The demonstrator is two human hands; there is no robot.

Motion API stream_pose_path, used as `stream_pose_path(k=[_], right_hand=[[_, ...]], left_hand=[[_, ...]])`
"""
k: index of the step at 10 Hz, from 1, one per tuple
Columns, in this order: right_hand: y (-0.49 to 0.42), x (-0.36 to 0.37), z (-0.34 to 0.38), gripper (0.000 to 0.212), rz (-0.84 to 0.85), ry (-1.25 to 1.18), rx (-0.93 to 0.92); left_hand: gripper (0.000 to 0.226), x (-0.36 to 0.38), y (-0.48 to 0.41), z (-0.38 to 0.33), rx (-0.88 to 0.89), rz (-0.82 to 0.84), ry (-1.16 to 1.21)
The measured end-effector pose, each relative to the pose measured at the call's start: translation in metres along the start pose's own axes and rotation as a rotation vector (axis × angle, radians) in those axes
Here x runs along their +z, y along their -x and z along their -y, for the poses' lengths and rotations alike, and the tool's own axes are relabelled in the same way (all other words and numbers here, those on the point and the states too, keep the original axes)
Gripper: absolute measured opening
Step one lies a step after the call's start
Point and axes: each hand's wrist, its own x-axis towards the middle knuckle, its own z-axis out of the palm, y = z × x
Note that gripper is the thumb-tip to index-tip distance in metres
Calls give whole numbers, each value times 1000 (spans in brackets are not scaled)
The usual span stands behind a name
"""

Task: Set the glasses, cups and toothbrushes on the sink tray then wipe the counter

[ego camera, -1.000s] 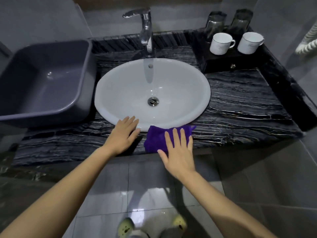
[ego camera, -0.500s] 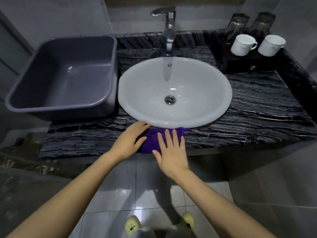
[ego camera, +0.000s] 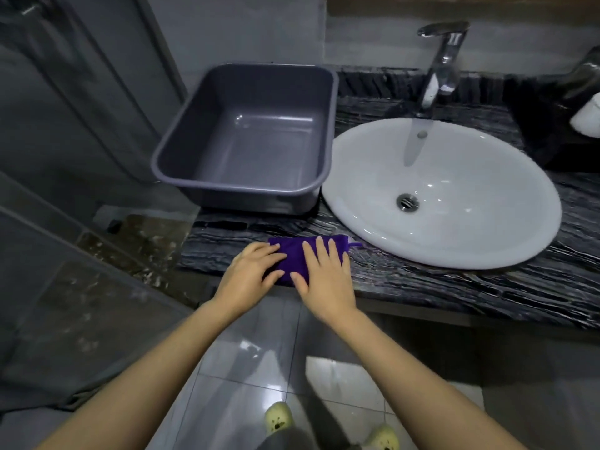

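Observation:
A folded purple cloth point(ego camera: 293, 254) lies on the dark veined counter point(ego camera: 454, 287) near its front edge, just left of the white sink basin point(ego camera: 470, 235). My left hand point(ego camera: 246, 274) presses flat on the cloth's left end. My right hand point(ego camera: 324, 277) presses flat on its right half, fingers spread. At the far right edge part of a white cup point(ego camera: 589, 118) shows on the black tray point(ego camera: 545, 131). A dark glass point(ego camera: 584, 73) behind it is blurred. No toothbrushes are in view.
An empty grey plastic tub point(ego camera: 233, 186) stands on the counter's left end, close to the basin. A chrome faucet point(ego camera: 438, 63) rises behind the basin. A glass partition point(ego camera: 81, 125) borders the counter on the left. Grey floor tiles point(ego camera: 259, 352) lie below.
Both hands slid the purple cloth left along the counter's front edge, from the basin's front to its left side. My left hand moved onto the cloth. The view swung left.

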Motion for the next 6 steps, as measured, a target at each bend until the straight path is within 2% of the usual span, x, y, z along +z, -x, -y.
stream_pose_path(k=[1,2,3,4,5,6], right_hand=[[-8,-11,-10,59,29,-38,-43],[-14,-26,-13,64,158,74,-105],[-22,-39,-5,72,298,240,-125],[-31,-65,16,61,419,326,-86],[-48,-104,41,59,604,362,-78],[-67,-140,60,56,801,222,-19]], left_hand=[[63,-6,0,8,9,5,46],[50,-16,-5,11,36,48,70],[35,-30,-15,15,56,140,52],[36,-57,-28,15,35,331,-2],[37,-93,-38,11,13,446,-7],[38,-128,-45,13,-32,492,32]])
